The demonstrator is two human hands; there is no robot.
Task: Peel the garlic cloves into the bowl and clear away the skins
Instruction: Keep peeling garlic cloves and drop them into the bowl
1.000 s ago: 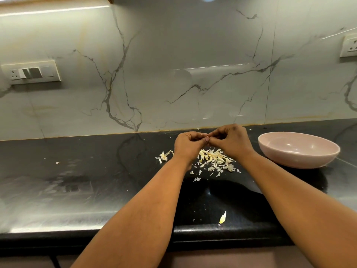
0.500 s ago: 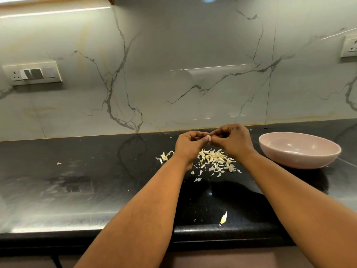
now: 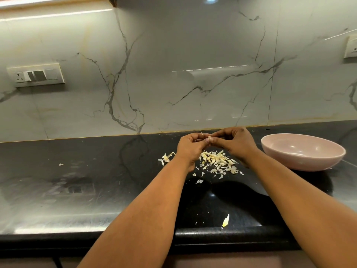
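Note:
My left hand [image 3: 190,147] and my right hand [image 3: 236,143] meet above the black counter, fingers curled, pinching a small pale garlic clove [image 3: 208,136] between their fingertips. Most of the clove is hidden by the fingers. Below the hands lies a heap of pale garlic skins [image 3: 217,161]. A smaller clump of skins [image 3: 166,157] sits left of my left wrist. The pink bowl [image 3: 301,163] stands to the right of my right hand; what it holds is not visible.
One loose skin piece [image 3: 225,221] lies near the counter's front edge [image 3: 212,232], and a tiny flake [image 3: 61,164] far left. The marble backsplash carries a switch plate [image 3: 35,75] at left and a socket [image 3: 350,47] at right.
Both hands have stayed together over the skin heap, with only small finger movements on the clove. The bowl and skins have not moved.

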